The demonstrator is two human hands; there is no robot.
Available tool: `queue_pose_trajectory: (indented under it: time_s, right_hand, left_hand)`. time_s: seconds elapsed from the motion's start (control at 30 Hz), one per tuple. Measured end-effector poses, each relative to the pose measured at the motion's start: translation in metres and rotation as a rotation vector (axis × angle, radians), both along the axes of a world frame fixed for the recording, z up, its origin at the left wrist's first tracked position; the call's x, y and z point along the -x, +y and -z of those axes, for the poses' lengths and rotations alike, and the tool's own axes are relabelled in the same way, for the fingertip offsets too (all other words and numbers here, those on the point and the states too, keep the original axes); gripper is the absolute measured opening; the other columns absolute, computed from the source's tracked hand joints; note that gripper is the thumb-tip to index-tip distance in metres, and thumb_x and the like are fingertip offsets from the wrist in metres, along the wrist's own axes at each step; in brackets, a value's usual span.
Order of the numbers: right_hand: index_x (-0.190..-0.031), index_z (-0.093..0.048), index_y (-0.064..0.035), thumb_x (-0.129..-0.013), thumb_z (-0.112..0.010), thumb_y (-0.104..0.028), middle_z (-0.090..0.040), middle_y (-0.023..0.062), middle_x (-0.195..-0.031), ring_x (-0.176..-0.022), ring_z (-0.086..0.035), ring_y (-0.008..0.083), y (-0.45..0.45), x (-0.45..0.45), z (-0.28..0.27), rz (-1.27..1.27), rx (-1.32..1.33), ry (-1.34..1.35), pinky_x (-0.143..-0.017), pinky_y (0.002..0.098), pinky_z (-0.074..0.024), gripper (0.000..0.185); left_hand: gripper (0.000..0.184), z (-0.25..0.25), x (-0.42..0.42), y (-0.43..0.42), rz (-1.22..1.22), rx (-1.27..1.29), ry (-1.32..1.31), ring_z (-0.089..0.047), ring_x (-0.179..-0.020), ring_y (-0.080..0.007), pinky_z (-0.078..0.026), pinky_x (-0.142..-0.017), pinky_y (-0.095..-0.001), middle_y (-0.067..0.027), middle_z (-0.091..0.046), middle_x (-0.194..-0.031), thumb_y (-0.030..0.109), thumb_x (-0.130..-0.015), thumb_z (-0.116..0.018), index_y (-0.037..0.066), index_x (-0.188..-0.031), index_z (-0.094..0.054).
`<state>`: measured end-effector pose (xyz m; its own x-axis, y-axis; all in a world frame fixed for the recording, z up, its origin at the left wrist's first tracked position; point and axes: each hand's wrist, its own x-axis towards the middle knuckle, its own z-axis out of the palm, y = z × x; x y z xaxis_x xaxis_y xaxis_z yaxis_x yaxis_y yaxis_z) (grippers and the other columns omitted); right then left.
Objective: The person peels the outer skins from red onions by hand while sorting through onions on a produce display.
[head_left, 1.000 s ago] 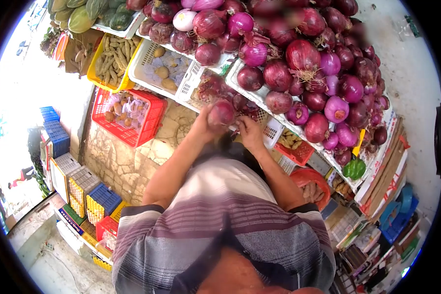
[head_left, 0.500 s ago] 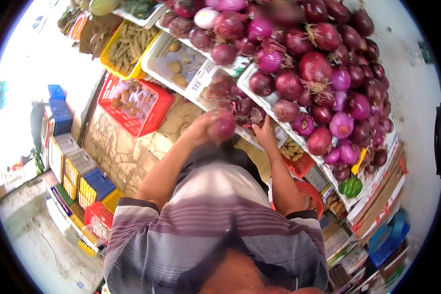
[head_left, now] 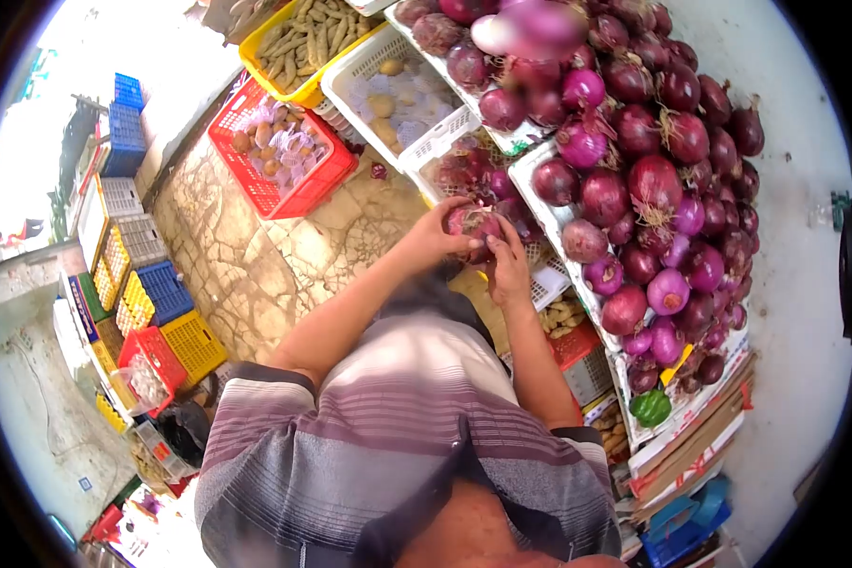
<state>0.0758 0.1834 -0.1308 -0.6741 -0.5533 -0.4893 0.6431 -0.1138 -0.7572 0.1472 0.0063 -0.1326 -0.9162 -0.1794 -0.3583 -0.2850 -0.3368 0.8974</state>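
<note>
A red onion (head_left: 473, 230) is held between both hands in front of my waist. My left hand (head_left: 431, 237) wraps round its left side, and my right hand (head_left: 509, 260) presses fingers against its right side. Just beyond my hands, a white crate (head_left: 435, 151) holds onions and loose dark skins. To the right of it, a big heap of red onions (head_left: 654, 185) lies on a white foam tray (head_left: 546, 220).
A red crate (head_left: 291, 201) with net-wrapped produce stands on the floor at the left. Behind it are a yellow crate (head_left: 310, 92) of long roots and a white crate (head_left: 357, 115) of potatoes. A green pepper (head_left: 650, 408) sits at the heap's near end.
My right hand has come from the crate edge to the onion in my left hand and now touches it. The view has turned, shifting the crates and heap to the right.
</note>
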Motion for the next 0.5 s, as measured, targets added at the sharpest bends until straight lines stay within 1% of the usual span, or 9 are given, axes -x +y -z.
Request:
queue_pose_trajectory:
  time_s: [0.07,0.13,0.23,0.27,0.33,0.43,0.47,0.5]
  right_hand:
    - [-0.154,-0.040,-0.0066,-0.103,-0.054,-0.016,-0.057,0.0153,-0.137,-0.114,-0.065,0.0257,-0.005,-0.003,-0.003,-0.045,-0.029,0.011,-0.077,0.0413,-0.0639,0.054]
    - [-0.154,-0.039,-0.0064,-0.103,-0.053,-0.017,-0.056,0.0154,-0.137,-0.114,-0.064,0.0264,-0.015,0.000,-0.002,-0.120,-0.076,0.060,-0.077,0.0434,-0.0638,0.054]
    - [-0.154,-0.040,-0.0070,-0.104,-0.052,-0.020,-0.056,0.0152,-0.139,-0.113,-0.065,0.0263,-0.038,-0.009,-0.007,-0.131,-0.048,0.005,-0.077,0.0441,-0.0636,0.053]
    - [-0.155,-0.039,-0.0058,-0.104,-0.052,-0.020,-0.055,0.0157,-0.140,-0.116,-0.062,0.0263,-0.046,-0.012,-0.012,-0.131,-0.064,-0.011,-0.083,0.0423,-0.0612,0.054]
    - [-0.156,-0.039,-0.0033,-0.103,-0.052,-0.018,-0.054,0.0165,-0.143,-0.124,-0.058,0.0264,-0.065,-0.021,-0.030,-0.127,-0.094,-0.045,-0.096,0.0387,-0.0565,0.057]
    - [-0.156,-0.037,0.0001,-0.105,-0.049,-0.022,-0.053,0.0174,-0.143,-0.127,-0.056,0.0278,-0.078,-0.025,-0.002,-0.186,-0.100,0.147,-0.104,0.0384,-0.0516,0.057]
    - [-0.156,-0.038,0.0010,-0.105,-0.048,-0.022,-0.053,0.0176,-0.143,-0.127,-0.056,0.0280,-0.081,-0.026,0.001,-0.184,-0.083,0.156,-0.104,0.0383,-0.0515,0.057]
    - [-0.155,-0.038,0.0020,-0.105,-0.047,-0.023,-0.053,0.0178,-0.143,-0.127,-0.056,0.0282,-0.085,-0.030,-0.001,-0.184,-0.066,0.162,-0.104,0.0383,-0.0514,0.056]
  left_hand:
    - [0.083,-0.007,-0.004,-0.007,-0.034,-0.014,0.010,-0.060,-0.121,-0.0203,-0.051,-0.103,-0.0343,-0.0119,-0.061,-0.136,0.015,-0.078,-0.088,0.002,-0.150,-0.047]
    - [0.085,-0.014,-0.009,-0.021,-0.020,0.039,-0.026,-0.061,-0.120,-0.0211,-0.051,-0.103,-0.0352,-0.0132,-0.062,-0.135,0.017,-0.078,-0.088,0.001,-0.150,-0.047]
    - [0.088,-0.040,-0.024,-0.039,-0.018,0.173,-0.102,-0.062,-0.120,-0.0226,-0.051,-0.103,-0.0367,-0.0161,-0.064,-0.133,0.022,-0.077,-0.089,0.000,-0.150,-0.045]
    - [0.089,-0.046,-0.029,-0.044,-0.020,0.229,-0.131,-0.062,-0.119,-0.0231,-0.051,-0.102,-0.0373,-0.0172,-0.064,-0.132,0.024,-0.077,-0.089,0.000,-0.150,-0.045]
    - [0.090,-0.040,-0.043,-0.049,-0.074,0.318,-0.107,-0.062,-0.119,-0.0238,-0.051,-0.103,-0.0377,-0.0186,-0.064,-0.131,0.027,-0.077,-0.089,0.000,-0.150,-0.044]
    - [0.091,-0.019,-0.054,-0.058,-0.142,0.411,-0.080,-0.062,-0.120,-0.0245,-0.050,-0.103,-0.0381,-0.0198,-0.064,-0.130,0.029,-0.076,-0.089,0.000,-0.150,-0.044]
    - [0.091,-0.011,-0.060,-0.060,-0.167,0.432,-0.079,-0.062,-0.120,-0.0248,-0.050,-0.103,-0.0382,-0.0200,-0.064,-0.131,0.029,-0.076,-0.089,0.000,-0.150,-0.044]
    - [0.081,-0.024,-0.066,-0.067,-0.161,0.419,-0.032,-0.061,-0.122,-0.0235,-0.049,-0.106,-0.0376,-0.0181,-0.063,-0.133,0.023,-0.084,-0.083,0.000,-0.151,-0.043]
